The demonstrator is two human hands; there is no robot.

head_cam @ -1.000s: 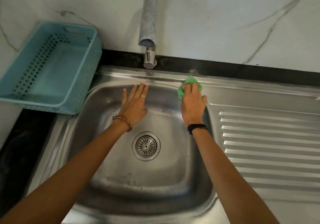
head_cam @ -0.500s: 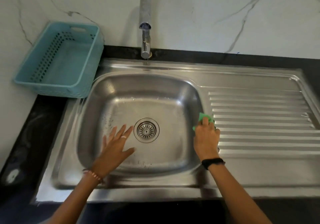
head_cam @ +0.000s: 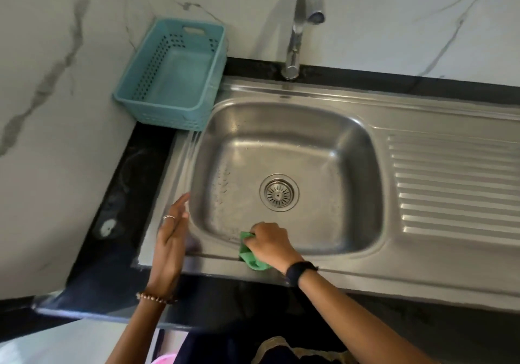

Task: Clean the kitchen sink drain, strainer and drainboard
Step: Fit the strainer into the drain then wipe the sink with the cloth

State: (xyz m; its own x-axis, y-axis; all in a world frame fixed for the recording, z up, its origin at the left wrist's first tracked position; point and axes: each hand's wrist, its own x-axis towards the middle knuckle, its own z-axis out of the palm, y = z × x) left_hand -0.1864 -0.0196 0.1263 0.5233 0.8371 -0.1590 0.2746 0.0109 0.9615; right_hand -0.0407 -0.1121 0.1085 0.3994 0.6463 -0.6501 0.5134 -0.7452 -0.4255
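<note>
A steel sink (head_cam: 332,127) fills the middle of the head view, with a round strainer (head_cam: 278,192) over the drain in the basin floor. The ridged drainboard (head_cam: 455,183) lies to its right. My right hand (head_cam: 268,241) is shut on a green cloth (head_cam: 248,255) and presses it on the basin's near rim. My left hand (head_cam: 171,231) lies flat and open on the sink's left rim, fingers pointing away from me, holding nothing.
A teal perforated plastic basket (head_cam: 174,74) stands at the back left, tilted against the marble wall. The chrome tap (head_cam: 298,26) rises behind the basin. A black countertop (head_cam: 112,223) borders the sink on the left and front.
My right hand carried the cloth from the basin's right rim to its near rim. My left hand came out of the basin onto the left rim. The view shifted left.
</note>
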